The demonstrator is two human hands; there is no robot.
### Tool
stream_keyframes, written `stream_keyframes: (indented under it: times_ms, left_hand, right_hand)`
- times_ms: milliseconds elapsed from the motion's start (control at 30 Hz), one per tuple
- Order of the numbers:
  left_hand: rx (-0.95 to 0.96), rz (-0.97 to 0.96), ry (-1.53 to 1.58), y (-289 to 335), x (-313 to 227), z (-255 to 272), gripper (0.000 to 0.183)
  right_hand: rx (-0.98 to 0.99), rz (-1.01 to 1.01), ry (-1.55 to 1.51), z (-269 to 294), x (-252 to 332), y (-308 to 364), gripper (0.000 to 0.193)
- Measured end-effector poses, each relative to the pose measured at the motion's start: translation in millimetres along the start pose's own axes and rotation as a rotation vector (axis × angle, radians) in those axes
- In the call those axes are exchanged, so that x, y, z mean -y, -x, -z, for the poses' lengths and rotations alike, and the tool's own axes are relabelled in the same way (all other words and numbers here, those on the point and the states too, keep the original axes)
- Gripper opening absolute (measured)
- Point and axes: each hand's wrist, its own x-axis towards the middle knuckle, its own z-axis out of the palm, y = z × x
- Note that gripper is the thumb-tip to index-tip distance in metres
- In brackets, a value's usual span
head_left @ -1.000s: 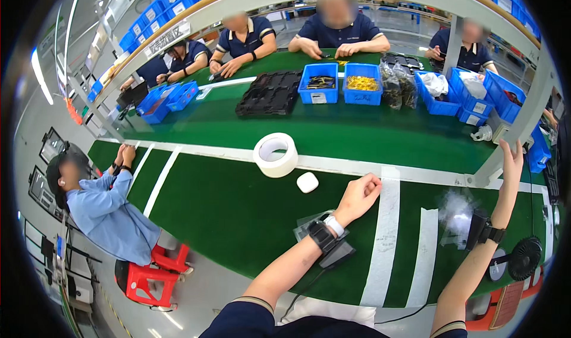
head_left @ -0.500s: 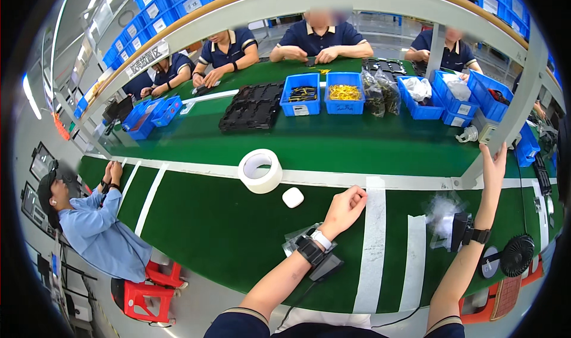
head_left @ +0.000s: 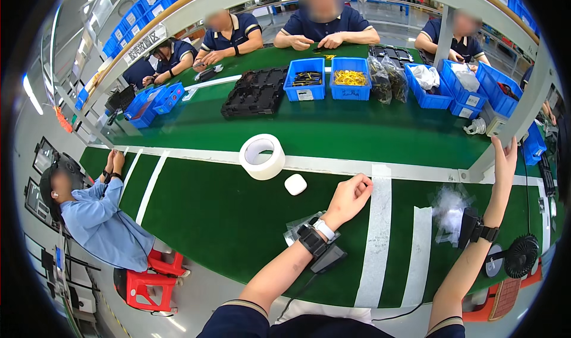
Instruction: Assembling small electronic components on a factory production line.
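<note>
My left hand rests just above the green mat, its fingers curled into a loose fist with nothing showing in them. Beside it, to the left, lie a small white rounded case and a large roll of white tape. Farther right, my right hand reaches up at the foot of the slanted grey post, fingers stretched out. It is close to a pale box beside the post; whether it touches either I cannot tell. Both wrists wear black strapped devices, and a white band circles the left one.
Clear plastic bags lie left of my right forearm, a small black fan right of it. Beyond the white rail stand blue bins, a black tray and the grey overhead frame. Co-workers sit opposite; another person is at the left.
The view has shifted slightly, so the bench and people opposite appear a little differently placed. Both hands keep nearly the same poses, my right one still at the post.
</note>
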Motion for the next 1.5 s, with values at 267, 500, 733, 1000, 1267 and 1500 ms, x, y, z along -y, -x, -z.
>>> stream_keyframes:
  times_ms: [267,500,733,1000,1267,1500]
  left_hand:
    - [0.008,0.014,0.003,2,1,2,0.007]
    - [0.01,0.023,-0.001,1,1,2,0.006]
    - [0.024,0.036,-0.002,0,2,1,0.005]
    - [-0.017,0.025,0.034,4,7,2,0.007]
    - [-0.001,0.036,0.006,3,-1,1,0.006]
    - [-0.012,0.024,0.01,2,1,0,0.008]
  right_hand:
    - [-0.017,-0.048,0.033,-3,9,7,0.075]
    - [-0.042,-0.061,0.08,-5,16,9,0.075]
    - [-0.047,-0.033,0.077,-6,9,4,0.076]
    - [-0.096,0.052,0.173,-12,6,13,0.08]
    - [-0.104,-0.007,0.178,-8,16,16,0.078]
    - [-0.072,-0.051,0.116,-6,18,13,0.077]
